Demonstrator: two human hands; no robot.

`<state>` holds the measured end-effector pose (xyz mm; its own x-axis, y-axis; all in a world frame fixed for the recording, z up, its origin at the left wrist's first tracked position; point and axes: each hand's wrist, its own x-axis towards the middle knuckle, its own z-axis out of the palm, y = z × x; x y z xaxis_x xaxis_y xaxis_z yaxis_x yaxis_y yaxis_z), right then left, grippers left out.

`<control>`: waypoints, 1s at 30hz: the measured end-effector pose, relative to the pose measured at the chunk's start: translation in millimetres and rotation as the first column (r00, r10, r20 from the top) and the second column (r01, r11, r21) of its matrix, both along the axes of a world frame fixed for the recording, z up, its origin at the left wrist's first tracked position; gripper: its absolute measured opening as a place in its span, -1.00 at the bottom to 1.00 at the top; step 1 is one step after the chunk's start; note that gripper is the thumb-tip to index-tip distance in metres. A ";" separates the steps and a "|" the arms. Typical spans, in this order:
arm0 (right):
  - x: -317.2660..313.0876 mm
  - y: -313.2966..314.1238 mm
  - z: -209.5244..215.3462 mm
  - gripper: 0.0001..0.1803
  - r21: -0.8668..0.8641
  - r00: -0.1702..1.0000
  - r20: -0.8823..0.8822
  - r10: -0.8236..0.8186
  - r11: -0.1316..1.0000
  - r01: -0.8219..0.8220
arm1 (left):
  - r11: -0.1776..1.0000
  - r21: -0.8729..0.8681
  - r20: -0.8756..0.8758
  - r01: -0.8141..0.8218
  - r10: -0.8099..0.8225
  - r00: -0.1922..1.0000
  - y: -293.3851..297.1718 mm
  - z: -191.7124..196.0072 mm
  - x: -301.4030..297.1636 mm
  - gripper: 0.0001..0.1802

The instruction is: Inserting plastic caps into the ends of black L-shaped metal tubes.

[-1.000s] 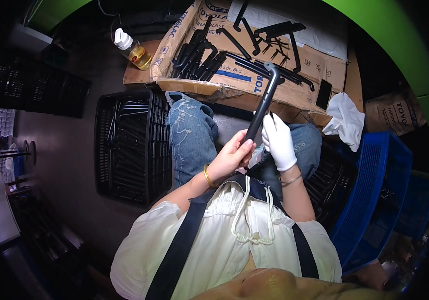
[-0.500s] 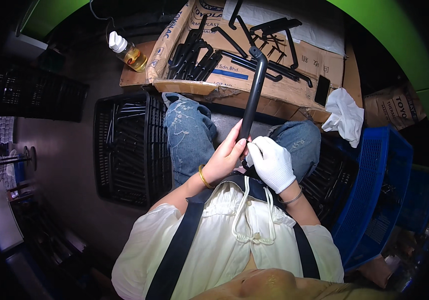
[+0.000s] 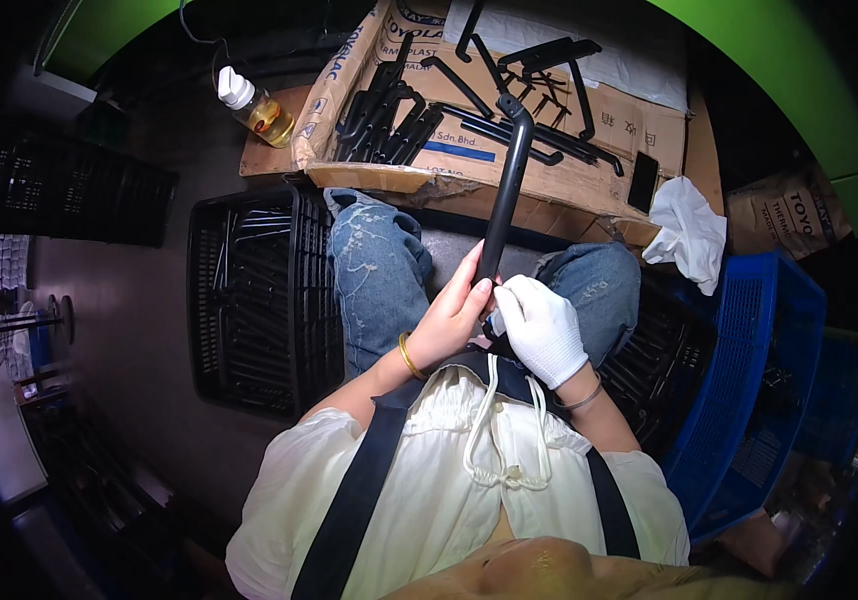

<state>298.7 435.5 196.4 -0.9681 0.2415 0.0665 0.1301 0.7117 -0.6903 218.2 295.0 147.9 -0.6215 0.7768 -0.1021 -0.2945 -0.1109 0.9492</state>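
A long black tube (image 3: 505, 190), matte and slender, stands nearly upright over the person's lap, tilted slightly to the right at its top. Its upper end bends into a short angled stub with a small bracket. Its lower end sits between the bare left hand (image 3: 454, 320) and the white-gloved right hand (image 3: 541, 328).

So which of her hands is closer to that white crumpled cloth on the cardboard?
Right. The gloved right hand grips the black tube's lower end, below-left of the cloth; the bare left hand sits farther left.
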 end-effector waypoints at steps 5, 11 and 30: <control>-0.1 -1.3 0.6 -0.79 0.024 0.999 0.036 0.006 1.000 -0.006 | 0.996 -0.083 -0.141 -0.036 0.024 0.990 -1.1 -3.6 0.9 -0.40; 0.5 -2.2 -8.6 -0.80 0.114 0.996 0.054 0.077 0.990 -0.083 | 0.979 -0.146 -0.378 -0.142 0.077 0.922 1.3 -8.2 5.1 -0.42; -0.9 -18.1 -35.8 -0.75 0.111 0.993 0.103 -0.055 0.993 0.044 | 0.963 -0.164 -0.452 -0.214 0.120 0.884 0.8 -18.6 10.7 -0.42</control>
<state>297.8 417.4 160.7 -0.9582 0.2861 -0.0073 0.2352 0.7727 -0.5895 228.9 295.8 129.3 -0.7583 0.6488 0.0636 0.1577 0.0879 0.9836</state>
